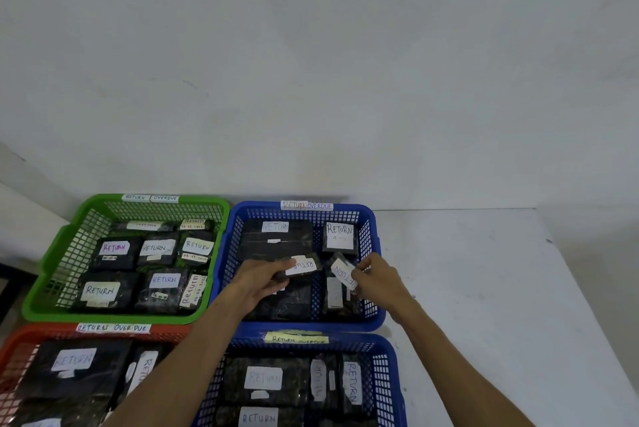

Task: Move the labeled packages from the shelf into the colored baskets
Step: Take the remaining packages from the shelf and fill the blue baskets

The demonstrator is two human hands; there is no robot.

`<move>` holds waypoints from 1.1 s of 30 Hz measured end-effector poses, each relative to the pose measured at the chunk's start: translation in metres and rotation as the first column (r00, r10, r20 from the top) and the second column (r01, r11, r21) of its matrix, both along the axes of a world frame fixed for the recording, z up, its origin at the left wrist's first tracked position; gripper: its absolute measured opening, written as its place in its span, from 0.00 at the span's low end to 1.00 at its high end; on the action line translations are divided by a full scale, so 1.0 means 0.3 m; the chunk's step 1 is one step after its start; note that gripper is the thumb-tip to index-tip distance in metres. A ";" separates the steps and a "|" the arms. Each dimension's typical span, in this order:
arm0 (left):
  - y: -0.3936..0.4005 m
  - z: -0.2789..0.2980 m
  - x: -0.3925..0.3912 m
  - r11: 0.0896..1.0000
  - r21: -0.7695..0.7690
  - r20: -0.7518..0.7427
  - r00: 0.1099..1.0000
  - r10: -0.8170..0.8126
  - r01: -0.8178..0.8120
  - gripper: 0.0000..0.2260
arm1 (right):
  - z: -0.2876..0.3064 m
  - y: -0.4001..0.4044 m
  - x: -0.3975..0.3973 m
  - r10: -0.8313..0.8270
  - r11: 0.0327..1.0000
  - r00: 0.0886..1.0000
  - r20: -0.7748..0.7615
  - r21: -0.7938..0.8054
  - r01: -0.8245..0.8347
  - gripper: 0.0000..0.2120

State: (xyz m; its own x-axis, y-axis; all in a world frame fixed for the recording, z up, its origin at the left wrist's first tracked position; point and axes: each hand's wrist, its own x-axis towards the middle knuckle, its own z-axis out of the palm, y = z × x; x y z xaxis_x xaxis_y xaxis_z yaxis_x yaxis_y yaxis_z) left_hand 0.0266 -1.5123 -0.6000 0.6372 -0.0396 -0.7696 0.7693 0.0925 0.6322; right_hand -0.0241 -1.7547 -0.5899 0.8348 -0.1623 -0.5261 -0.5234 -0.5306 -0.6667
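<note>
Two small dark packages hang over the far blue basket: the left hand grips one package, the right hand pinches the other package by its label end. Best to lower each flat into bare floor near the basket's front wall. The tabletop beyond its right rim lies open; the green basket touches its left rim.

Red basket cut off at left, bottom; date slips too small to read

Four baskets on a table, far-right basket as landmark, another basket left, two nearer, packages inside, both hands over it
</note>
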 end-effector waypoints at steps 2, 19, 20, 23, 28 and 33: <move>-0.003 0.002 -0.006 0.999 -0.024 -0.009 0.999 0.041 -0.042 0.17 | -0.018 0.014 0.005 -0.003 1.000 0.999 -0.042 -0.021 0.002 0.09; 0.060 -0.006 -0.055 0.999 -0.038 -0.077 0.997 0.020 -0.023 0.23 | -0.143 0.166 0.024 0.053 0.998 0.985 -0.162 -0.019 -0.057 0.13; 0.063 -0.007 -0.056 0.999 -0.041 -0.077 0.997 0.014 -0.017 0.23 | -0.142 0.164 0.027 0.054 0.998 0.984 -0.169 -0.022 -0.059 0.13; 0.066 -0.017 -0.059 0.999 -0.032 -0.081 0.997 -0.001 -0.002 0.23 | -0.146 0.157 0.035 0.018 1.000 0.980 -0.200 0.016 -0.015 0.11; 0.060 -0.018 -0.065 0.999 -0.042 -0.080 0.997 -0.013 0.010 0.22 | -0.152 0.131 0.040 -0.030 0.972 0.955 -0.295 0.215 0.097 0.12; 0.010 -0.019 -0.076 0.997 -0.062 -0.067 0.996 -0.054 0.050 0.20 | -0.152 0.132 0.038 -0.050 0.967 0.950 -0.309 0.222 0.123 0.13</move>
